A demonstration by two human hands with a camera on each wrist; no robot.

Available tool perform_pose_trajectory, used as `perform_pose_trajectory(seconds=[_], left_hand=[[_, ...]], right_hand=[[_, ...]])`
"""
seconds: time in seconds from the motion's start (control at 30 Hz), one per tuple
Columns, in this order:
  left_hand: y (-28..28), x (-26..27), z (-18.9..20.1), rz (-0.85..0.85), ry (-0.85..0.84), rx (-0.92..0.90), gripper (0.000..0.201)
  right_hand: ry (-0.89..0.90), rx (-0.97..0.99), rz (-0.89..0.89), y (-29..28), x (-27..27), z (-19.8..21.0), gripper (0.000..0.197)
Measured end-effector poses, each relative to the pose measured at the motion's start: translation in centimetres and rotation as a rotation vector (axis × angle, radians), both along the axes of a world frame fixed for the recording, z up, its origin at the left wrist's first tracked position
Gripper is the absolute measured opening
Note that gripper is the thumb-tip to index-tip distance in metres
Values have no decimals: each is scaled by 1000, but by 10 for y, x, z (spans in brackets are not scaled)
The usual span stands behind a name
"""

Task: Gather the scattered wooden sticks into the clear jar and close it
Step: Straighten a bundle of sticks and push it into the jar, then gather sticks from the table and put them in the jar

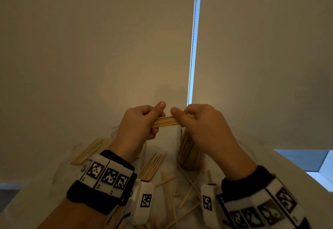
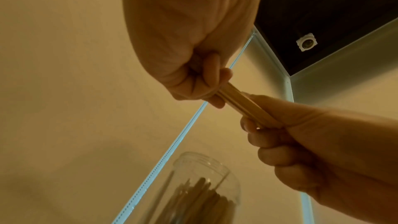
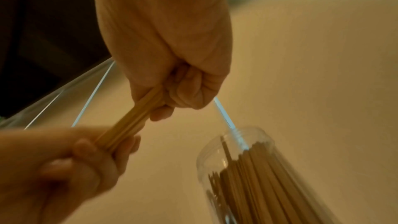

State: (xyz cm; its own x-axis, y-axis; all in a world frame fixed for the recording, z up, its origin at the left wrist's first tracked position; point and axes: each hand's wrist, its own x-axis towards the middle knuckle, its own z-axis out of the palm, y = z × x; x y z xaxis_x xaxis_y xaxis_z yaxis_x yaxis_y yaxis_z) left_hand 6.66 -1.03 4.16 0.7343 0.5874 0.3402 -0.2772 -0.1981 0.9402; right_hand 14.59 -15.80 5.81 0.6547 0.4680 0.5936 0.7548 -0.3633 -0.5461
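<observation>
Both hands hold one level bundle of wooden sticks (image 1: 166,121) above the table. My left hand (image 1: 144,120) grips its left end, fingers curled round it (image 2: 215,83). My right hand (image 1: 191,119) grips the right end with thumb on top, fingers wrapped underneath (image 3: 185,89). The clear jar (image 1: 189,155) stands upright and uncapped just below the right hand, holding many sticks (image 3: 254,176). More loose sticks (image 1: 155,164) lie scattered on the table between my wrists, with a small heap (image 1: 90,149) at the left. No lid is in view.
The table has a white cover (image 1: 36,192); its right edge (image 1: 295,167) runs diagonally near my right wrist. A pale roller blind (image 1: 108,48) with a bead chain (image 1: 193,39) hangs close behind the jar.
</observation>
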Motion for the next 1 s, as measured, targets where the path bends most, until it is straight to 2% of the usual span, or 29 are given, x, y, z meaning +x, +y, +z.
perform_pose_trajectory(seconds=[0.1, 0.27, 0.33, 0.4, 0.5, 0.6, 0.67, 0.73, 0.77, 0.83, 0.9, 0.97, 1.0], left_hand=[[-9, 2, 0, -80, 52, -97, 39], [-12, 6, -15, -7, 135, -112, 49], [-16, 14, -22, -49, 202, -185, 58], [-18, 25, -27, -120, 257, -233, 77], [-18, 44, -23, -132, 332, -14, 110], [-24, 61, -13, -214, 371, 166, 125], [-25, 68, -10, -242, 401, 236, 113], [-24, 70, -11, -227, 403, 316, 73], [-23, 70, -13, -216, 394, 344, 66], [-20, 70, -15, -219, 396, 368, 72], [-17, 71, -16, -239, 355, 366, 52], [-19, 70, -13, -274, 313, 374, 43], [-18, 71, -14, -285, 305, 381, 41]], right_hand=[[21, 23, -67, -20, 16, 13, 47], [-16, 50, -351, -50, 48, 19, 44], [-6, -1, -392, -49, 59, 14, 44], [4, -109, -387, -39, 65, 10, 42], [-51, -293, -350, -16, 72, 10, 36], [-130, -501, -245, 11, 76, 14, 32], [-136, -639, -158, 23, 77, 19, 28], [-198, -757, -112, 26, 76, 24, 21], [-259, -798, -103, 26, 75, 26, 16], [-369, -846, -85, 23, 74, 28, 11], [-427, -867, -86, 21, 73, 31, 13], [-425, -890, -84, 23, 72, 33, 16], [-360, -894, -62, 24, 71, 34, 19]])
